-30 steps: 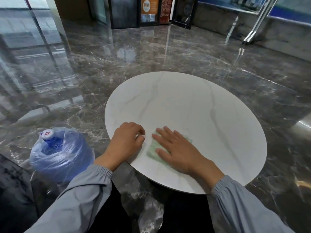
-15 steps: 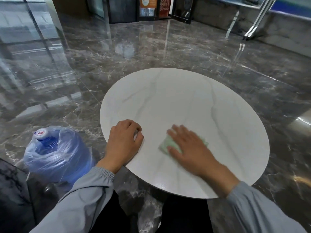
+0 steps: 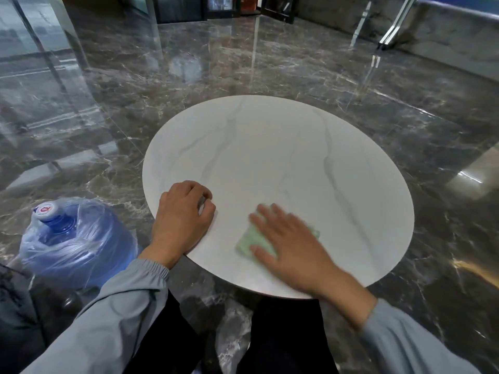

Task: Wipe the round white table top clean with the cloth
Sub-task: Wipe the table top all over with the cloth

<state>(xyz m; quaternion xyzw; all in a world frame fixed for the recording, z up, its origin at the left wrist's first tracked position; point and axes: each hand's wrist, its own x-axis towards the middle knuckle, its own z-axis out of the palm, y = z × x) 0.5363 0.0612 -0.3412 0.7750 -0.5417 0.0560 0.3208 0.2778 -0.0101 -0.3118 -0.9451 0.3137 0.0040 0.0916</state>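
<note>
Right hand [image 3: 291, 247] flat on cloth [image 3: 249, 242] (green)

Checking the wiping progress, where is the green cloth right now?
In the head view the green cloth lies on the near part of the round white table top, flat under the right hand, right of the left hand.

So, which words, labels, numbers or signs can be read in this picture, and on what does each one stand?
No text can be read with certainty.
Water jug cap: a red and blue mark, too blurred to read.
Red sign at the far wall: pale marks, too small to read.
Table top and cloth: no text on them.
</note>
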